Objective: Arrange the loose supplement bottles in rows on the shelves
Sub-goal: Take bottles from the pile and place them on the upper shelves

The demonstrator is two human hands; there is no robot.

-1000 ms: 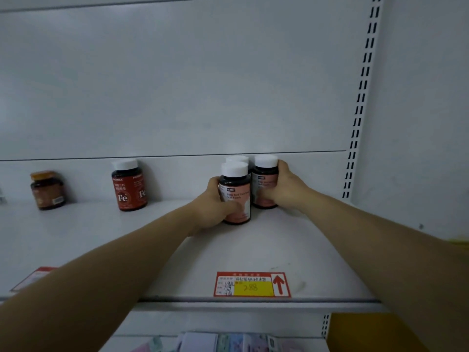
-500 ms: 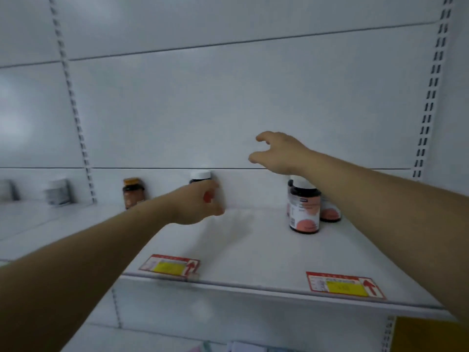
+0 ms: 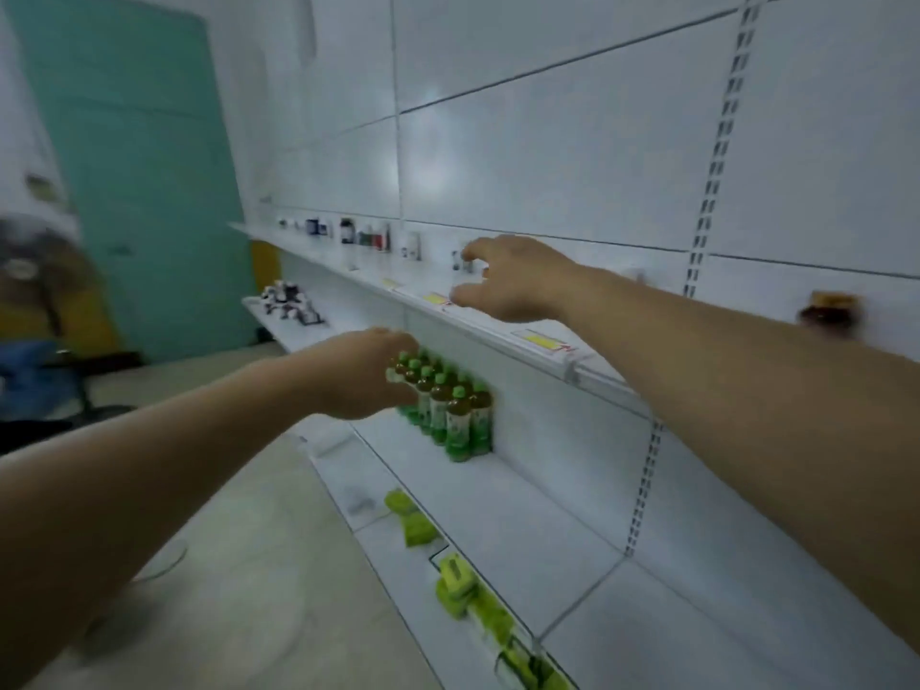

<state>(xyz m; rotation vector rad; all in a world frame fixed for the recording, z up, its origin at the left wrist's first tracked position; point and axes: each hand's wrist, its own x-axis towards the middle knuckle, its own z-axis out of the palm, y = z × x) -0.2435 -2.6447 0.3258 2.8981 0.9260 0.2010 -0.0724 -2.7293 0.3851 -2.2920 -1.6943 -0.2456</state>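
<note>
The white upper shelf [image 3: 587, 366] runs from the right into the far left. Several small supplement bottles [image 3: 371, 236] stand spaced along its far end, blurred. A brown amber-capped bottle [image 3: 829, 311] stands on the shelf at the right, behind my right forearm. My right hand [image 3: 513, 281] hovers over the shelf's front edge with fingers and thumb spread, holding nothing; a small bottle [image 3: 462, 261] shows just beyond its fingertips. My left hand [image 3: 363, 376] hangs lower, in front of the shelf below, with fingers drooping and nothing in it.
Green-labelled drink bottles [image 3: 448, 410] stand in a block on the middle shelf, just behind my left hand. Green packs [image 3: 453, 580] lie on the bottom shelf. Small black-and-white items [image 3: 288, 301] sit further left. A teal door [image 3: 134, 166] and a chair [image 3: 30, 381] are at the left.
My view has swung left along the aisle. Both hands let go of the grouped white-capped bottles, which are out of view now. The right hand reaches left over the shelf and the left hand has dropped lower.
</note>
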